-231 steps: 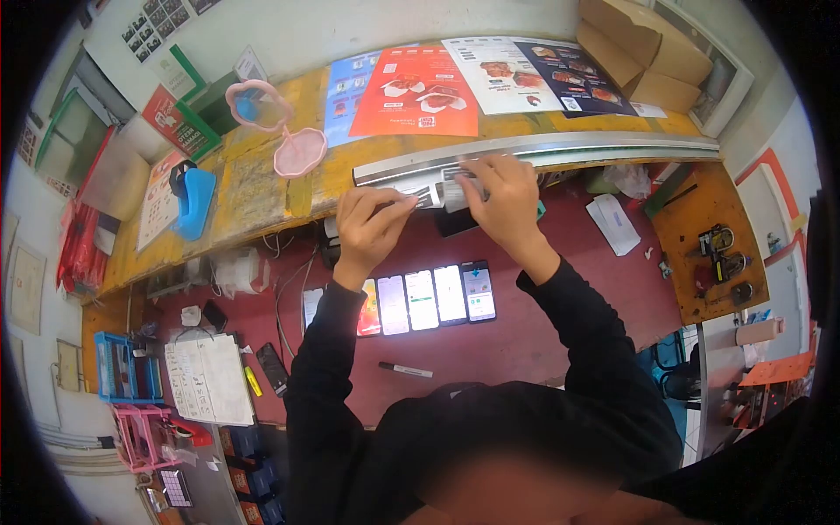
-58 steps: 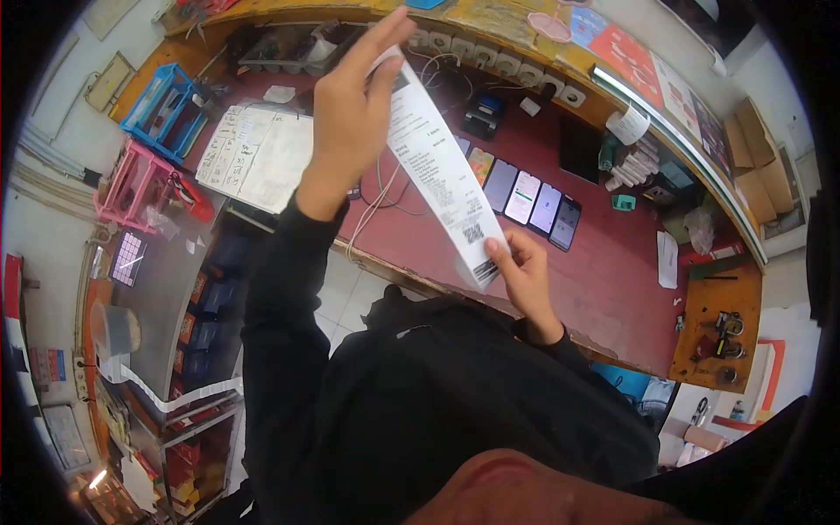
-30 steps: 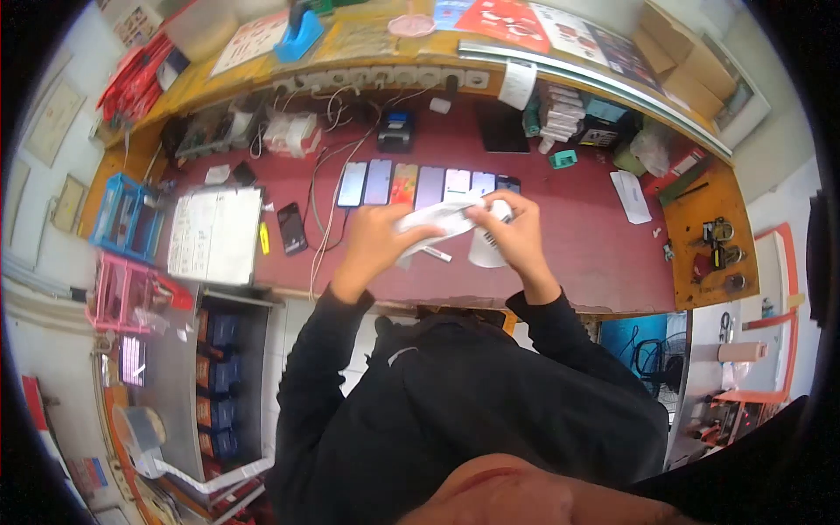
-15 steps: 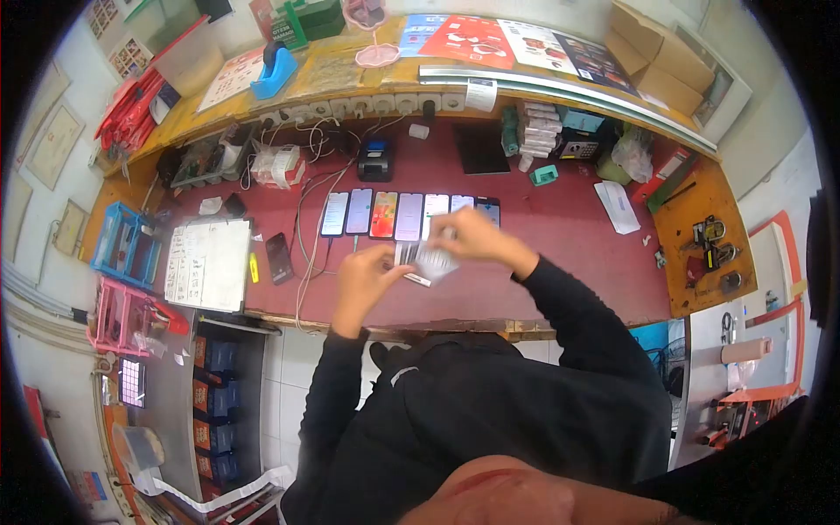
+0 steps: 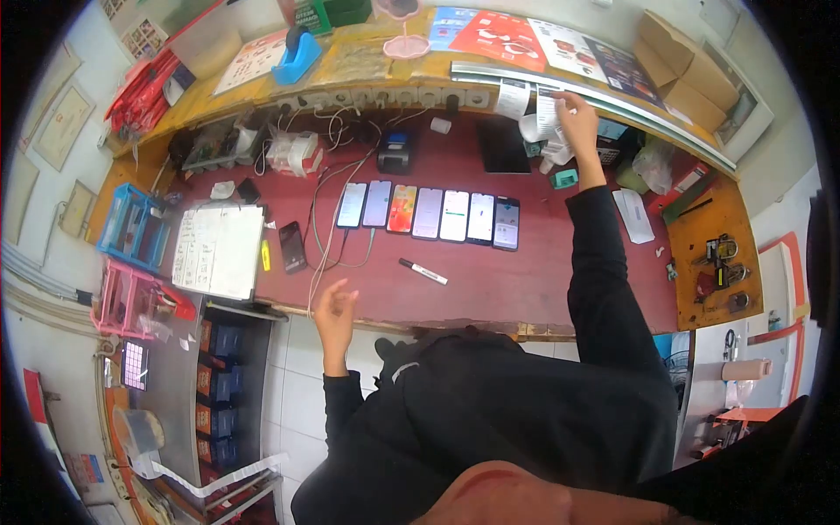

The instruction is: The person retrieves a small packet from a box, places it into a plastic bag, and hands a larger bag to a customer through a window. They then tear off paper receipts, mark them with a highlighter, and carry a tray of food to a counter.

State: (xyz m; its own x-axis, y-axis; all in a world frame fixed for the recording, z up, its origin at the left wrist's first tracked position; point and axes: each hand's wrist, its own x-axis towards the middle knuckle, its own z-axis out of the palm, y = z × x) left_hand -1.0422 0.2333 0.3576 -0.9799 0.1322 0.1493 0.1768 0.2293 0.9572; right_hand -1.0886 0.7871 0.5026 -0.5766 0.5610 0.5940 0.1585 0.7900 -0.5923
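My right hand (image 5: 579, 129) is raised at the edge of the back shelf, its fingers closed on a white printed paper slip (image 5: 547, 114). Another printed slip (image 5: 513, 100) hangs from the shelf edge just left of it. Near the front edge of the desk, my left hand (image 5: 336, 317) holds nothing, its fingers loosely curled and apart. A marker pen (image 5: 423, 271) lies on the red desktop to the right of that hand. Behind the marker, several smartphones (image 5: 427, 213) stand in a row, most with lit screens.
A clipboard with written sheets (image 5: 219, 249), a yellow highlighter (image 5: 266, 255) and a dark phone (image 5: 292, 247) lie at left. Cables (image 5: 328, 210) run across the desk. A small black printer (image 5: 395, 154) and stacked boxes stand at the back, under the shelf (image 5: 350, 74).
My right hand has moved up and right to the shelf edge with the paper slip. My left hand has let go and drawn back toward me. The marker now shows.
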